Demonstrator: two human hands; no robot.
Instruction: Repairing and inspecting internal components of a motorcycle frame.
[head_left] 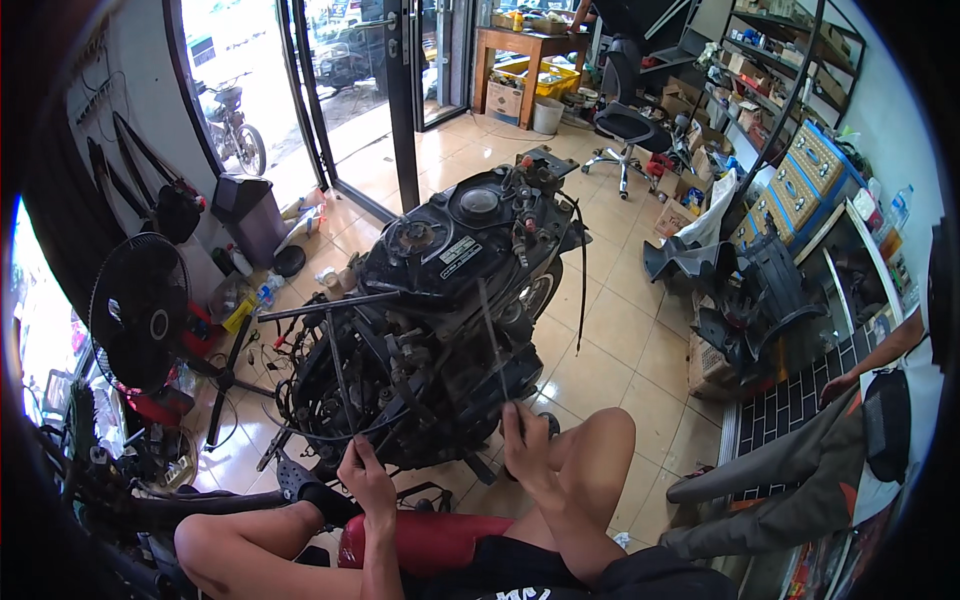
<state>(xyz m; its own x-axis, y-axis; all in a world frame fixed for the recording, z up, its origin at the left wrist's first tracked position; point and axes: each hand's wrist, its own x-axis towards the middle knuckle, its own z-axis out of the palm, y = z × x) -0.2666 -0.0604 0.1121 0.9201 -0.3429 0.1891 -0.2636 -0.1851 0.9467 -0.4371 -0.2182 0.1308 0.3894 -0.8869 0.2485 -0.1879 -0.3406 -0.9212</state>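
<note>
In front of me stands a partly stripped black motorcycle (455,255), its dark frame, wiring and cables exposed. My left hand (368,485) is closed in a pinch at the near side of the bike. A thin dark strip (340,370) runs up from its fingertips, and a black cable passes close by. My right hand (530,455) pinches the lower end of a thin grey strip (493,335), which rises in front of the bike's side. Exactly what kind of strips these are, I cannot make out.
A black fan (140,312) stands on the left. Another person's leg (780,465) and arm are close at right. Black plastic panels (765,295) lie near a drawer cabinet (800,185). An office chair (628,125) stands farther back. I sit on a red seat (430,540).
</note>
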